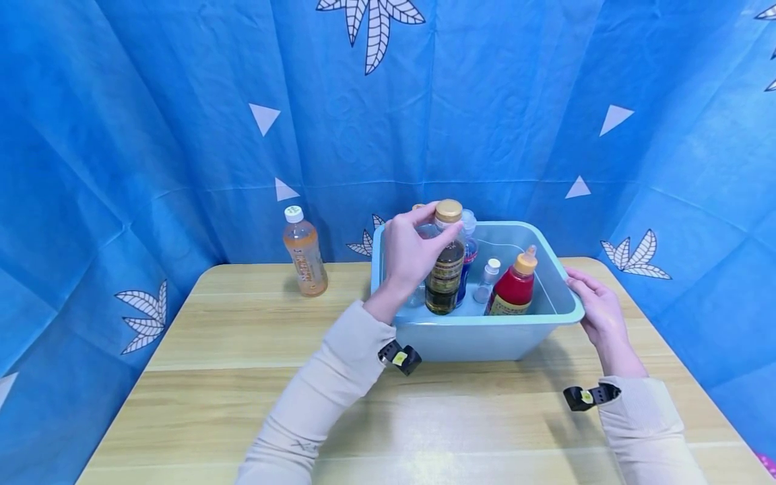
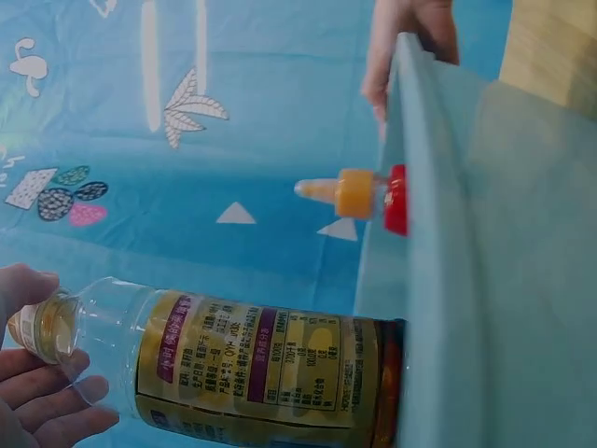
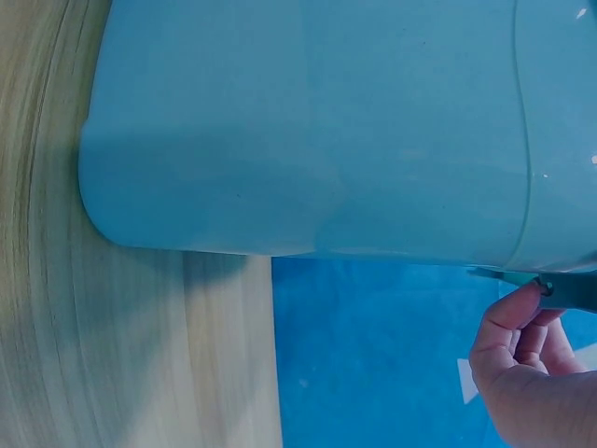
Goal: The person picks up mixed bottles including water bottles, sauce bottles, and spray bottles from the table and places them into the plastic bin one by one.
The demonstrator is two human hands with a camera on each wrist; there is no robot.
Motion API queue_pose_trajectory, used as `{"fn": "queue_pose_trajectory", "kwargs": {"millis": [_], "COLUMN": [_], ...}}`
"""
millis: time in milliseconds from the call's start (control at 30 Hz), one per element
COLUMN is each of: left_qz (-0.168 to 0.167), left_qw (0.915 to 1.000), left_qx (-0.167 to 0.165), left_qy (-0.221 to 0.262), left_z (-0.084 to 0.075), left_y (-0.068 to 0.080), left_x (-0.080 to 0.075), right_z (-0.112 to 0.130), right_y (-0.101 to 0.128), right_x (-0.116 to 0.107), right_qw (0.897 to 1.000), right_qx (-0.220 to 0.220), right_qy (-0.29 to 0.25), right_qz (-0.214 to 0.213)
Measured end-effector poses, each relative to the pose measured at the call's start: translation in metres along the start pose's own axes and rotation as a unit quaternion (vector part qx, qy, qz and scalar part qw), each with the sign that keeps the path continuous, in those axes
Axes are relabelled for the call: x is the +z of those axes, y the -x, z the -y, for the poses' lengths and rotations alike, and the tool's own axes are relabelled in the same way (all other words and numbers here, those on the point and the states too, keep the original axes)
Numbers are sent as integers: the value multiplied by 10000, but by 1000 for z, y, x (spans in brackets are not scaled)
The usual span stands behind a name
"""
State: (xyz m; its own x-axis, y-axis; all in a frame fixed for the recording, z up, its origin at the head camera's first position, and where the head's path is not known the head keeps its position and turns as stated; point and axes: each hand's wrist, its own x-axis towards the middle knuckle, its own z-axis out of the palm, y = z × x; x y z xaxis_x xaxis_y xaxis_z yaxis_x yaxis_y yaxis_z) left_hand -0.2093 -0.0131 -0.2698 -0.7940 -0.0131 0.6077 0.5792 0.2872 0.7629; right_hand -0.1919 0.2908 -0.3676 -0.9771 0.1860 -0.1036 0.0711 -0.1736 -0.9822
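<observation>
My left hand (image 1: pixel 414 249) pinches the neck of a gold-capped bottle (image 1: pixel 445 273) between thumb and fingers. This clear bottle carries a gold label with purple bands and has dark liquid inside. It stands upright, its lower part inside the light-blue plastic bin (image 1: pixel 473 340); in the left wrist view the near wall hides its base. At the bin's right end my right hand (image 1: pixel 597 306) grips the rim, thumb on top and fingers under the edge. Inside the bin a red squeeze bottle (image 1: pixel 514 289) with an orange cap leans at the right, and a small clear bottle (image 1: pixel 487 281) sits beside it.
Behind the gold-capped bottle, a bottle with a blue label (image 1: pixel 468 259) is partly hidden. An orange drink bottle (image 1: pixel 306 259) with a white cap stands on the wooden table (image 1: pixel 242 377), left of the bin. A blue patterned curtain (image 1: pixel 339 135) hangs behind the table.
</observation>
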Motion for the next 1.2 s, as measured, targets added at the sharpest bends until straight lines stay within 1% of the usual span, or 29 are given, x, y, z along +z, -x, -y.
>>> {"fn": "queue_pose_trajectory", "kwargs": {"millis": [100,400,767,1033,1200], "left_qz": [50,106,257,351,344], "left_qw": [9999,9998,9981,9961,9950], "left_qx": [-106,-166,-553,-808,-938], "left_qy": [20,17,-59,-75,-24], "left_z": [3,9,17,23,28], "left_y": [4,11,20,22,25], "left_x": [6,20,38,49,55], "right_z": [0,0,0,0,0], "right_y": [0,0,-1,-1,-1], "right_x": [0,-1,1,1,0], "right_qw": [10000,10000,9998,9999,10000], "right_qx": [-11,-11,106,87,48], "right_qy": [-62,-33,130,45,-36], "right_qz": [20,16,-106,-69,-24]}}
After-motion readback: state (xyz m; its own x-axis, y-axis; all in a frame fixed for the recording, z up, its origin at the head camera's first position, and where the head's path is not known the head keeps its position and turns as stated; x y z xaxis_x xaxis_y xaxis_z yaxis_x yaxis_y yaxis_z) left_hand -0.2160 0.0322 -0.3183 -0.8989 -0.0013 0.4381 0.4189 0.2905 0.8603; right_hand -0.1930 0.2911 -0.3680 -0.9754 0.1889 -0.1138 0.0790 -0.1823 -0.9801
